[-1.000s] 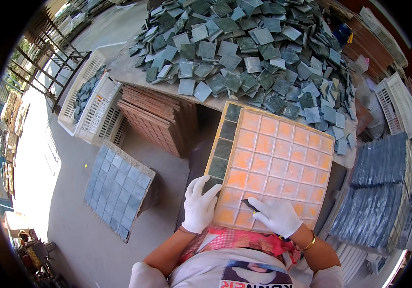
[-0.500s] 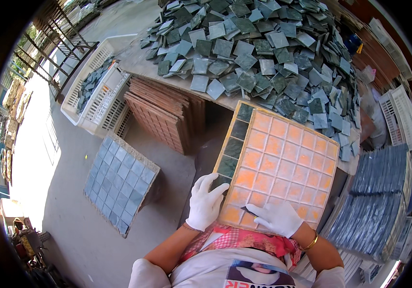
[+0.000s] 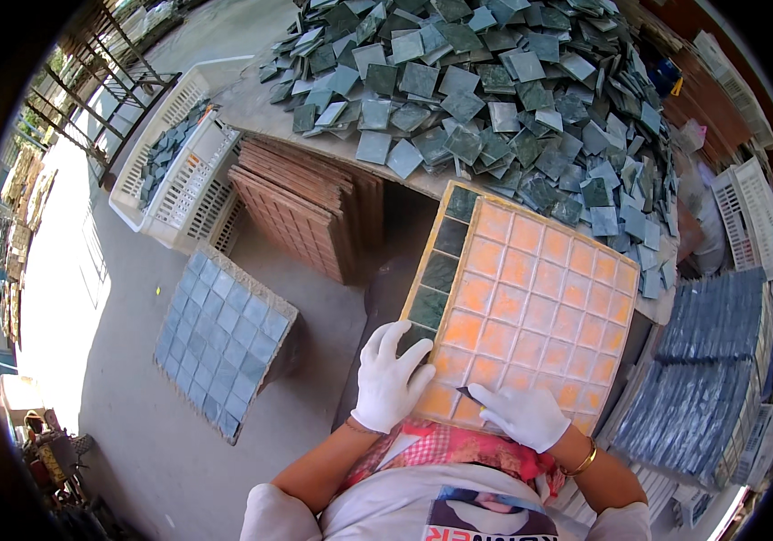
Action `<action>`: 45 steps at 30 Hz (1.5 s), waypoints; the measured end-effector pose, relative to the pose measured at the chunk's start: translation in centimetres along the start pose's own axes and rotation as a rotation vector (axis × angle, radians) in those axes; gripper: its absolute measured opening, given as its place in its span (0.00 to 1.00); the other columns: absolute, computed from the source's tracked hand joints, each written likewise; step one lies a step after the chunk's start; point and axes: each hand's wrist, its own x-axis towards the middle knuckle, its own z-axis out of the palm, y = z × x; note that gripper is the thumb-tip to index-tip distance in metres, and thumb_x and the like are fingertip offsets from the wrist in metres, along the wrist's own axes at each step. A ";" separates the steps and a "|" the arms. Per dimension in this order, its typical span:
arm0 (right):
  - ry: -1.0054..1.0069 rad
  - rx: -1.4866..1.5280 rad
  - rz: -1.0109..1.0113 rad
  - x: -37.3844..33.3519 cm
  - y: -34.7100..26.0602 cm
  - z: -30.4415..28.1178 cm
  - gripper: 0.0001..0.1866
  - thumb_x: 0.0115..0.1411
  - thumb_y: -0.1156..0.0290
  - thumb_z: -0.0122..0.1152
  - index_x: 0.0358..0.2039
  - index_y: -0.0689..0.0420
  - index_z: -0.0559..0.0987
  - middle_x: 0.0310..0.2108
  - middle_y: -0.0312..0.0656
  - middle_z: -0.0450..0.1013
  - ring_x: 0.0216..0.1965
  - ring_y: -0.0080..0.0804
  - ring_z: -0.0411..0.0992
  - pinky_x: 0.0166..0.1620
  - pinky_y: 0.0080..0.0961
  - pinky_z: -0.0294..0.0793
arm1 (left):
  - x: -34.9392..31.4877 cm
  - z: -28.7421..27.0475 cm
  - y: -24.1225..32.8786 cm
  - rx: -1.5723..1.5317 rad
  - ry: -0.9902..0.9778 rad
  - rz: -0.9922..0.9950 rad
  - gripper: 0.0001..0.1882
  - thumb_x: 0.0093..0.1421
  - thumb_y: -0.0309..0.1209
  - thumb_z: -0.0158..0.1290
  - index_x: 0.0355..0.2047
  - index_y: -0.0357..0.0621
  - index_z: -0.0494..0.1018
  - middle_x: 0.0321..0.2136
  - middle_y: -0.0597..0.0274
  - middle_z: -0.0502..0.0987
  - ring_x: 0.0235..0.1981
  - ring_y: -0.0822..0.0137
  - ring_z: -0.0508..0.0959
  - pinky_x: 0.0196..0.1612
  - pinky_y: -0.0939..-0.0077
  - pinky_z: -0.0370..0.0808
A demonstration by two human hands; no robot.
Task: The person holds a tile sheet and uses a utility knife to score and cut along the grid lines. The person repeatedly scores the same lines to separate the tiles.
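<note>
My left hand [image 3: 390,379], in a white glove, rests at the left edge of a gridded board, its fingers apart. The fingertips touch a dark green square tile [image 3: 415,336], the lowest visible in a column of such tiles. An orange grid panel [image 3: 530,298] with pale ridges lies over the rest of that board and hides what is beneath. Over the panel's lower part is my gloved right hand [image 3: 523,417], closed on a small dark pointed piece [image 3: 467,394]; a bit of yellow shows by the fingers. Most of that piece is hidden in the grip.
A large heap of loose green-grey tiles [image 3: 463,106] covers the table ahead. To the left stand a tiled slab [image 3: 224,338], stacked reddish-brown gridded panels [image 3: 287,216] and a white crate [image 3: 190,194] holding tiles. Stacked blue-grey sheets [image 3: 702,379] are on the right.
My left thumb has moved slightly down and away from the index finger. The right hand, with the dark piece, has hardly moved. The whole view has shifted slightly.
</note>
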 end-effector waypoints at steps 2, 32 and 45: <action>-0.024 -0.045 -0.034 0.4 0.2 -0.1 0.26 0.61 0.56 0.53 0.60 0.43 0.65 0.25 0.42 0.71 0.21 0.41 0.74 0.19 0.37 0.70 | -0.3 0.2 -0.1 0.011 -0.004 -0.006 0.17 0.48 0.34 0.60 0.40 0.48 0.76 0.51 0.51 0.67 0.52 0.49 0.67 0.53 0.58 0.66; -0.118 0.098 -0.135 0.4 -0.7 0.6 0.25 0.63 0.56 0.50 0.59 0.49 0.63 0.25 0.43 0.74 0.26 0.41 0.75 0.25 0.37 0.75 | 0.0 0.5 0.2 0.053 0.026 0.004 0.17 0.47 0.34 0.61 0.39 0.48 0.75 0.51 0.51 0.67 0.53 0.48 0.67 0.53 0.57 0.65; -0.206 0.010 -0.034 0.5 -1.6 -0.1 0.25 0.64 0.56 0.49 0.59 0.48 0.63 0.26 0.43 0.74 0.26 0.42 0.75 0.25 0.38 0.75 | 0.3 0.5 0.3 0.041 0.012 0.023 0.17 0.48 0.33 0.60 0.40 0.48 0.75 0.51 0.50 0.67 0.53 0.48 0.67 0.53 0.57 0.65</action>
